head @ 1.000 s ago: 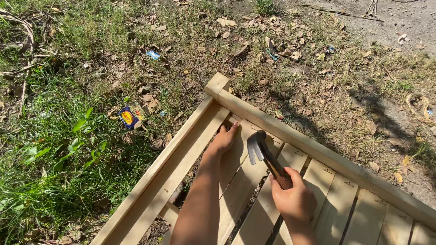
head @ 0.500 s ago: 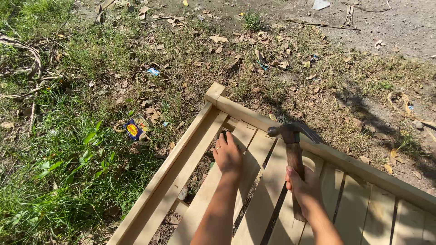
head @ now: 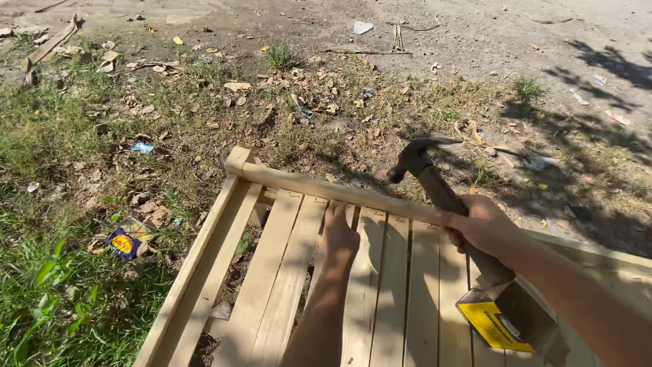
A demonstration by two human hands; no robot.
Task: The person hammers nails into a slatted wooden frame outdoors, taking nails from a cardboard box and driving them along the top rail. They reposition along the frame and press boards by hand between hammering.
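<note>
A pale wooden slatted frame (head: 292, 183) lies on the ground, its corner pointing away from me. My left hand (head: 337, 236) rests on a slat close to the top rail, fingers held together against the wood. My right hand (head: 481, 226) grips the handle of a claw hammer (head: 420, 162), raised above the rail with its dark head up and to the left. A yellow and brown label hangs at the hammer's handle end (head: 499, 319).
Grass grows at the left, dry leaves and bare dirt beyond the frame. A small blue and yellow wrapper (head: 124, 242) lies in the grass beside the frame's left rail. Other bits of litter (head: 142, 147) dot the ground.
The hammer has risen from low over the slats to well above the rail. My left hand has stayed on the slats. The view has shifted left and up.
</note>
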